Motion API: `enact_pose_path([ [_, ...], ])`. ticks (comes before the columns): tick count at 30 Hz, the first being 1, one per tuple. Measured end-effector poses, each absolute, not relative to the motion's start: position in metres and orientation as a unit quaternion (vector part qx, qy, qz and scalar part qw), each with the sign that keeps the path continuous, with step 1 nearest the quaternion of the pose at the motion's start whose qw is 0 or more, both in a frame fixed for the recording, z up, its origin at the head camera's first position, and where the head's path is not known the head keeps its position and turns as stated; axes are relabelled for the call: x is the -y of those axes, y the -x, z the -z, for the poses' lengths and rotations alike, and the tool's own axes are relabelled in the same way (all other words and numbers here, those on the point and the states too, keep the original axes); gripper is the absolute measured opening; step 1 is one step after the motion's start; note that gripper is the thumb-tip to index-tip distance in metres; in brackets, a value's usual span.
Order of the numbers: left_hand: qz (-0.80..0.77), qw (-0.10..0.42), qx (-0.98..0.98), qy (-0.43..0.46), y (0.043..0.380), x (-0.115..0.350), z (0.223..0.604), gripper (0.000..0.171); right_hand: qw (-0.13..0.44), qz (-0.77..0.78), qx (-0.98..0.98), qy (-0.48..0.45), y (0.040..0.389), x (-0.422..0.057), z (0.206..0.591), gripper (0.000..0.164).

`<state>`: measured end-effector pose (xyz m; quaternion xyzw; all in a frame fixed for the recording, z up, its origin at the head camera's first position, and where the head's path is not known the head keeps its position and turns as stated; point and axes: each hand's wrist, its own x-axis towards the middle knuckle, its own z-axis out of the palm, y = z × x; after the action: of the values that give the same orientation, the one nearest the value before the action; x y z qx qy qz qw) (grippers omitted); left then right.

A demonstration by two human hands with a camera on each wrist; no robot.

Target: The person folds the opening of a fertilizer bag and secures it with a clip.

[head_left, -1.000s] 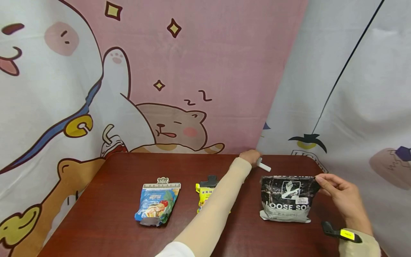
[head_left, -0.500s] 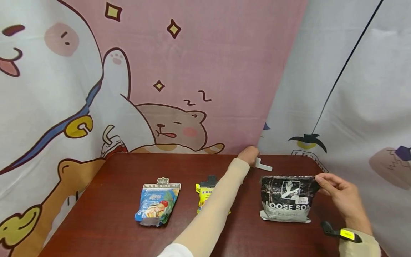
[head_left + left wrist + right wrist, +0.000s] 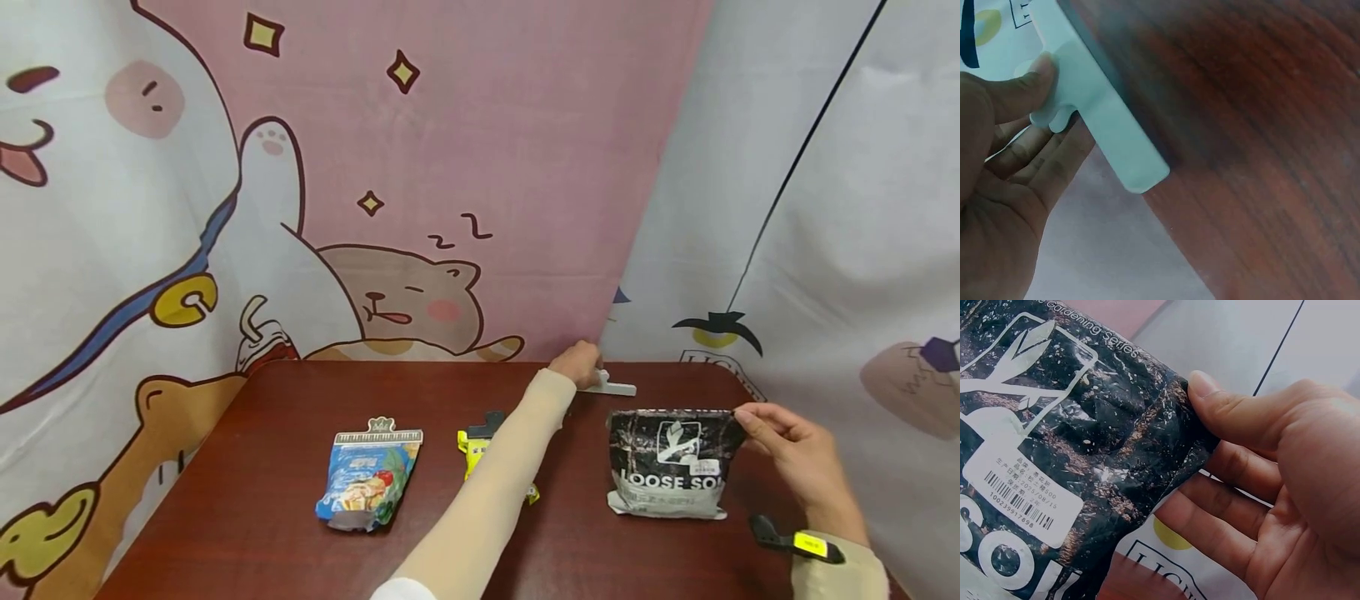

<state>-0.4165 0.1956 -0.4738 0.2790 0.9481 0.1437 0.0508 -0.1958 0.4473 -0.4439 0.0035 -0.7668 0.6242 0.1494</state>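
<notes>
At the table's far edge my left hand (image 3: 577, 365) pinches a white bag clip (image 3: 617, 389). In the left wrist view the clip (image 3: 1094, 106) looks pale green, with the thumb on its handle and the fingers behind. My right hand (image 3: 798, 454) pinches the top right corner of a black and white soil bag (image 3: 667, 467) printed "LOOSE SO". The bag stands upright on the table. From the right wrist, the thumb presses the front of the bag (image 3: 1116, 425) near a barcode label, with fingers curled behind.
A blue food bag (image 3: 367, 483) with a wide clip (image 3: 378, 435) along its top lies on the left. Partly behind my left forearm is a yellow bag (image 3: 474, 450) with a black clip (image 3: 487, 425). A printed cloth (image 3: 480, 150) hangs behind the table (image 3: 255, 467).
My left hand has shifted slightly left, and the white clip has turned so its bar lies more level. The right hand and soil bag have stayed in place.
</notes>
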Motion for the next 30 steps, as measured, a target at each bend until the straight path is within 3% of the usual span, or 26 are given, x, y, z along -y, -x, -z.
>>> enact_pose_path([
  [4, -0.165, 0.056, -0.946, -0.273, 0.414, -0.193, 0.464, 0.032, 0.153, -0.622, 0.768, -0.005, 0.196, -0.449, 0.442, 0.011],
  [10, -0.218, 0.070, -0.944, -0.238, 0.409, -0.184, 0.450, 0.015, 0.155, -0.591, 0.791, 0.007, 0.198, -0.448, 0.440, 0.010],
  [17, -0.250, 0.052, -0.932, -0.256, 0.404, -0.182, 0.443, 0.034, 0.152, -0.591, 0.792, 0.016, 0.197, -0.448, 0.441, 0.009],
  [24, -0.251, 0.001, -0.934, -0.256, 0.391, -0.181, 0.430, 0.035, 0.154, -0.556, 0.816, 0.037, 0.197, -0.448, 0.440, 0.010],
  [30, -0.248, -0.010, -0.931, -0.266, 0.381, -0.175, 0.417, 0.036, 0.153, -0.542, 0.825, 0.046, 0.199, -0.449, 0.441, 0.012],
])
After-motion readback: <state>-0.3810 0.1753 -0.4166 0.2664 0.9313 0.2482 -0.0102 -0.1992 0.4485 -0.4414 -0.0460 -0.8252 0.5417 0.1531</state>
